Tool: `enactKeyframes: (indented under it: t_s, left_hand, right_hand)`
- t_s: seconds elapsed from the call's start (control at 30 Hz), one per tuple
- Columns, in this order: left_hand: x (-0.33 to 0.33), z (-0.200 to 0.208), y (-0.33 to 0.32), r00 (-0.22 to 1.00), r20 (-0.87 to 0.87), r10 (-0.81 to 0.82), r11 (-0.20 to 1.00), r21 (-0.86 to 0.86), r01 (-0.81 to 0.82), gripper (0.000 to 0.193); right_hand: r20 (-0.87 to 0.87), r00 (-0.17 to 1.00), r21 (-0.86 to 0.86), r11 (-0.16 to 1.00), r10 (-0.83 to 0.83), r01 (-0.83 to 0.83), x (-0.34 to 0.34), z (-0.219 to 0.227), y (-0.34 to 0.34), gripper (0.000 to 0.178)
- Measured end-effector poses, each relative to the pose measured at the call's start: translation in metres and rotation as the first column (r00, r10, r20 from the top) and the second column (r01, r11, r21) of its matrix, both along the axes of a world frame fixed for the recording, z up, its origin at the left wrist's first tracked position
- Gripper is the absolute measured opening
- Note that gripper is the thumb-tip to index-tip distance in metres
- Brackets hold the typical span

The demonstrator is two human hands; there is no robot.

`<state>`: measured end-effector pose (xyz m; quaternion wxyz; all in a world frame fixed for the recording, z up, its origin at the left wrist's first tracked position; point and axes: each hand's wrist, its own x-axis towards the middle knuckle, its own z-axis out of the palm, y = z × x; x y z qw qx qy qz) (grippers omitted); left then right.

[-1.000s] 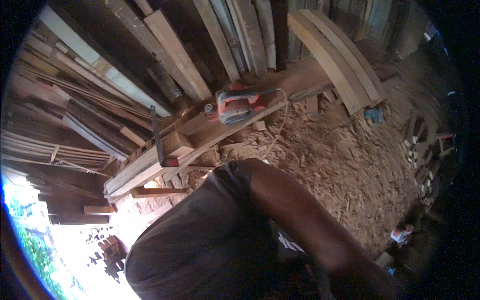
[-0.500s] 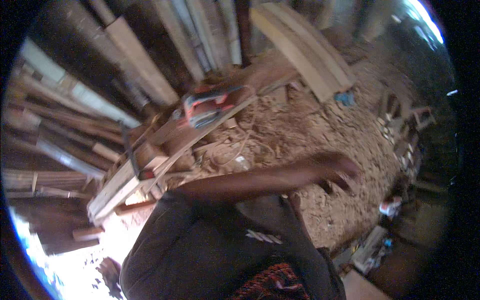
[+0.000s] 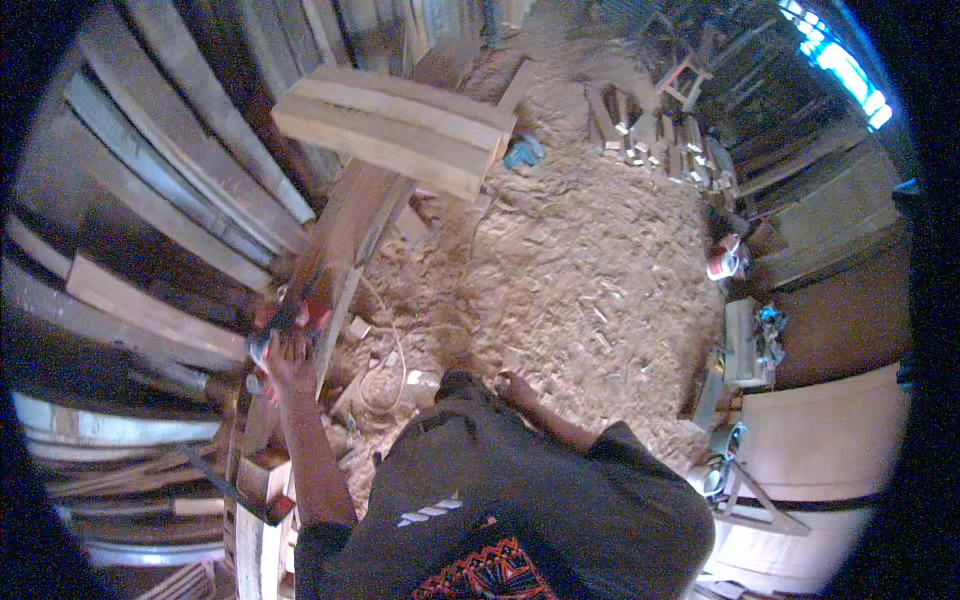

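At the left, my left hand [image 3: 291, 362] is closed around a red and dark electric planer [image 3: 314, 314]. The planer rests on a long wooden workbench [image 3: 345, 240] that slants away from me. My fingers cover part of its grip, and some blur hides the detail. My right hand [image 3: 517, 388] is held low in front of my body, touching no object that I can see. Its fingers are too small and indistinct to read. A thin cable [image 3: 402, 365] loops down beside the bench. Farther along, thick sawn boards [image 3: 400, 125] lie side by side across the bench.
Wood shavings [image 3: 590, 280] cover the floor. Long planks [image 3: 180, 200] lean densely along the left. Wood offcuts [image 3: 640, 135] and a small wooden frame [image 3: 685, 82] are at the far right. A white and red bucket [image 3: 722, 262] and large pale sheets [image 3: 820, 440] line the right side.
My view has turned, so the bench now runs along the left. The planer stood unheld on the bench earlier; now my left hand grips it. The arm stretched across my front has moved away.
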<state>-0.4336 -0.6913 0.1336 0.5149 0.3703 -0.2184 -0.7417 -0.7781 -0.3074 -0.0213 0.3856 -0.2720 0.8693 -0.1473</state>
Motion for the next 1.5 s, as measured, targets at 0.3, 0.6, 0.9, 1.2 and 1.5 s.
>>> enactKeyframes:
  t_s: [0.3,0.6,0.9,1.2,1.5]
  left_hand:
    - [-0.024,0.019,-0.006,0.933,-0.018,0.359,0.919,0.181,-0.350,0.053]
    - [-0.031,-0.020,-0.037,0.928,0.061,0.367,0.916,0.147,-0.372,0.041]
    - [-0.060,0.006,-0.016,0.983,0.028,0.181,0.920,0.347,-0.180,0.022]
    - [-0.135,0.092,0.008,0.960,-0.193,0.203,0.958,0.241,-0.154,0.012]
    - [-0.056,0.054,0.054,0.930,-0.270,0.249,0.951,0.249,-0.183,0.027]
  right_hand:
    - [0.007,0.989,-0.043,0.988,0.150,-0.149,-0.043,-0.027,-0.055,0.046]
    - [0.233,0.971,-0.122,0.992,0.044,-0.016,-0.113,-0.007,-0.170,0.050]
    - [0.122,0.975,-0.016,0.983,0.184,-0.183,-0.193,-0.079,-0.170,0.043]
    - [0.102,0.978,-0.042,0.983,0.181,-0.178,-0.180,-0.047,-0.181,0.045]
    - [-0.109,0.845,-0.126,0.836,0.523,-0.534,-0.090,-0.001,-0.273,0.056]
